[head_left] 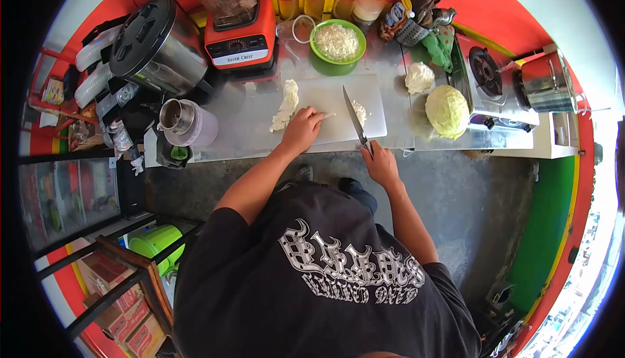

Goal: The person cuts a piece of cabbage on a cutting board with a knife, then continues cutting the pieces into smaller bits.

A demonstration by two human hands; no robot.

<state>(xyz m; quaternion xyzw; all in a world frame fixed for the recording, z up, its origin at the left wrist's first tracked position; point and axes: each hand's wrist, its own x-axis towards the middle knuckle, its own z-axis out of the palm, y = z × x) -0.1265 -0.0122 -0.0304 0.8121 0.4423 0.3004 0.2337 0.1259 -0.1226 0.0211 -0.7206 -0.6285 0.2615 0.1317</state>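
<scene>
Far left, a ragged pale cabbage strip lies by the white cutting board, long axis running away from the person. Left hand has its fingers pinched on a small pale piece, partly hidden. Then 1 shiny knife over the board, tip pointing away and slightly left, handle mostly covered by the right hand's wrapped fingers.

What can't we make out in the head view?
All in the head view:
- Knife handle: partly hidden inside the right hand.
- Small pale piece: its near end is covered by the left hand.
- Green bowl bottom: buried under pale shreds.
- Steel pot contents: hidden by its black lid.
- Blender jar top: cut off by the upper edge.
</scene>
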